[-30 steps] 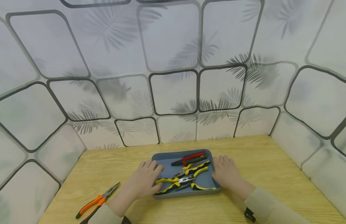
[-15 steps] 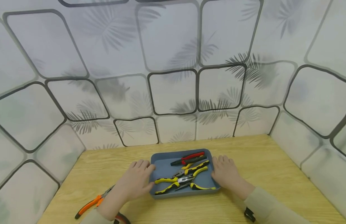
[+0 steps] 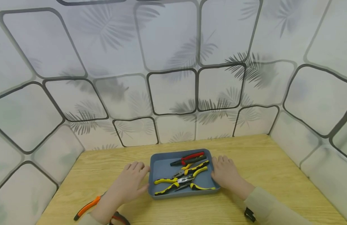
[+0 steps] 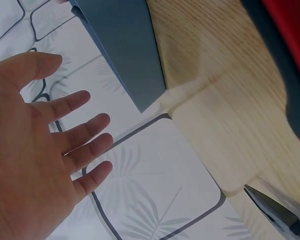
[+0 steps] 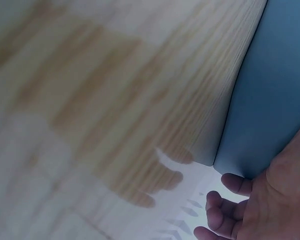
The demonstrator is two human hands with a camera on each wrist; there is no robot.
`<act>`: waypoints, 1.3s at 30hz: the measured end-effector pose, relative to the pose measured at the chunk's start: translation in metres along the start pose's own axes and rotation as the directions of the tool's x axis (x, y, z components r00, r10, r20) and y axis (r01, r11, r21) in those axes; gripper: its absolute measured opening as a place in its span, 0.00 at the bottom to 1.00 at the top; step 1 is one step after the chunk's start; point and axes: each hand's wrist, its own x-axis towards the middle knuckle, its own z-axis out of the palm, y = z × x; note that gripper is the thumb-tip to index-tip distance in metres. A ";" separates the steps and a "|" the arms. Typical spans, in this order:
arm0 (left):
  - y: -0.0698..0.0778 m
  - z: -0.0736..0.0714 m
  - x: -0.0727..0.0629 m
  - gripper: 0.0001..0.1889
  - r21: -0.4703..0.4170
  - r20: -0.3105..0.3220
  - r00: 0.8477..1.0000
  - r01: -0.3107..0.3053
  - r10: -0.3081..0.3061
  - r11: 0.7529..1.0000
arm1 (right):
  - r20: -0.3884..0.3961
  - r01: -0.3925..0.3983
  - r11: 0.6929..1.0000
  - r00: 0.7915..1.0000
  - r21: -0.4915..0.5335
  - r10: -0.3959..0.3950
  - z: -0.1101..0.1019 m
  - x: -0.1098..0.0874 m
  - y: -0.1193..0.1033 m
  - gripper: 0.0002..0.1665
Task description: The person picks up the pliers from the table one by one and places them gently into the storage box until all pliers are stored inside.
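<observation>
- Left hand point(image 3: 130, 182) has slid off the blue tray point(image 3: 159, 164), fingers spread, holding nothing.
- Right hand point(image 3: 225, 175) rests flat against the tray's right wall, gripping nothing.
- Tray sits mid-table, pliers point(image 3: 177, 182) inside.

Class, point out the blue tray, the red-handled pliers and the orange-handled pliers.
blue tray point(image 3: 162, 164), head view, bare floor.
red-handled pliers point(image 3: 192, 156), head view, red handle.
orange-handled pliers point(image 3: 86, 208), head view, orange handle.

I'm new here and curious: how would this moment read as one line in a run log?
left hand: open, beside blue plastic tray | right hand: open, against tray | tray holds yellow-handled pliers | orange-handled pliers on wooden table
</observation>
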 end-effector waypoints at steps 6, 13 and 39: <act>-0.004 -0.002 -0.007 0.20 0.027 -0.001 1.000 0.007 -0.007 1.000 | -0.007 0.002 1.000 1.000 -0.007 -0.002 -0.001 0.000 -0.001 0.24; -0.008 -0.004 -0.017 0.19 0.010 0.022 0.999 0.030 -0.030 0.999 | -0.008 0.002 1.000 1.000 -0.007 -0.002 -0.002 -0.001 -0.001 0.25; -0.019 0.003 -0.040 0.19 -0.039 0.117 0.984 0.137 -0.131 0.990 | 0.003 -0.008 1.000 1.000 -0.002 0.008 0.002 0.001 0.000 0.25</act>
